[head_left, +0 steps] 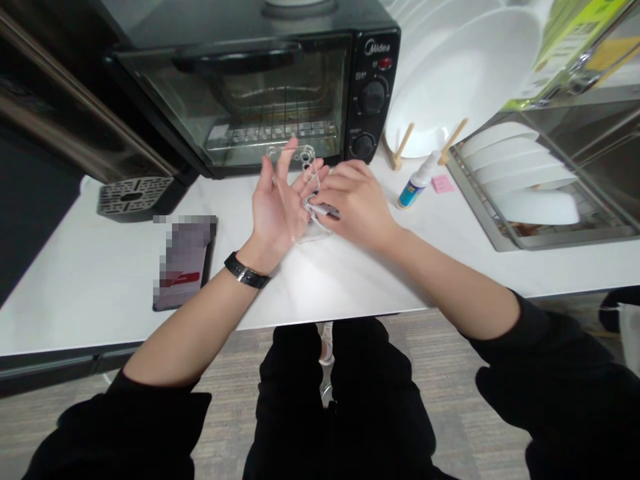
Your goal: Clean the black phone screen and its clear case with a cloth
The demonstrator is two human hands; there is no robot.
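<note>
A clear phone case (pixel 311 233) with camera cut-outs at its top rests tilted in my left hand (pixel 273 208), which supports it from behind with the palm turned up. Over the middle of the case, the fingers of my right hand (pixel 357 200) pinch a small grey-and-white piece (pixel 326 210) against it. My fingers hide part of that piece, so I cannot tell its exact kind. On the counter to the left lies a dark phone (pixel 187 263), its screen partly blurred out. A small white spray bottle (pixel 419 181) with a blue label stands right of my right hand.
Behind my hands sits a black toaster oven (pixel 270 100). A pink sticky note (pixel 443 184) lies by the bottle. White plates (pixel 465 73) stand in a wooden rack, and bowls (pixel 530 173) fill a metal-edged drainer at right. A black drip tray (pixel 135 197) is at left.
</note>
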